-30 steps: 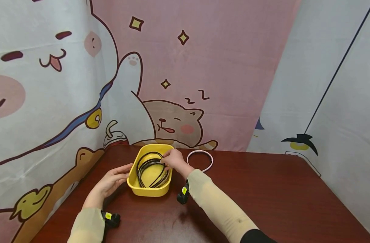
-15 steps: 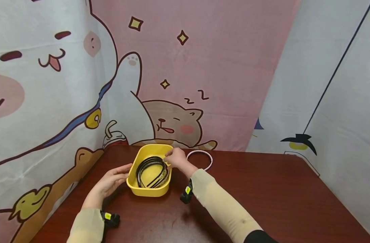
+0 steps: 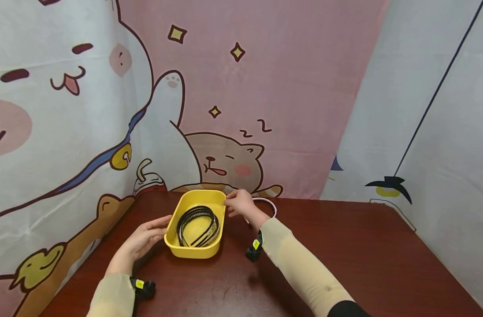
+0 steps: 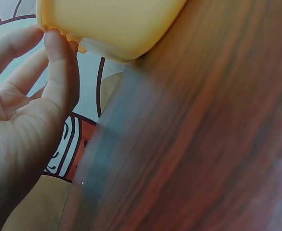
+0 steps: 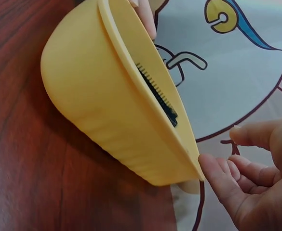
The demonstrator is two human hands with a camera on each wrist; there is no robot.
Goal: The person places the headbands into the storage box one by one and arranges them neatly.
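A yellow plastic box [image 3: 182,251] stands on the table with several black headbands [image 3: 198,212] in it, one with teeth along its inner side. My left hand [image 3: 146,235] touches the box's left side with its fingertips. In the left wrist view the thumb and index finger [image 4: 16,50] of that hand meet the box just under its rim. My right hand [image 3: 241,203] is at the far right corner of the box, nothing between thumb and fingers. Partly hidden behind that hand, a pale pink headband [image 3: 274,206] lies on the table.
The brown wooden table [image 3: 344,255] runs back to a cartoon-printed cloth [image 3: 289,110] on the wall. Bands with small black cameras [image 3: 144,288] sit on both wrists. The box stands near the table's far left part.
My right hand let go of a black headband, which dropped down among the others in the box. The hand then moved right, out over the box's rim. My left hand stayed put.
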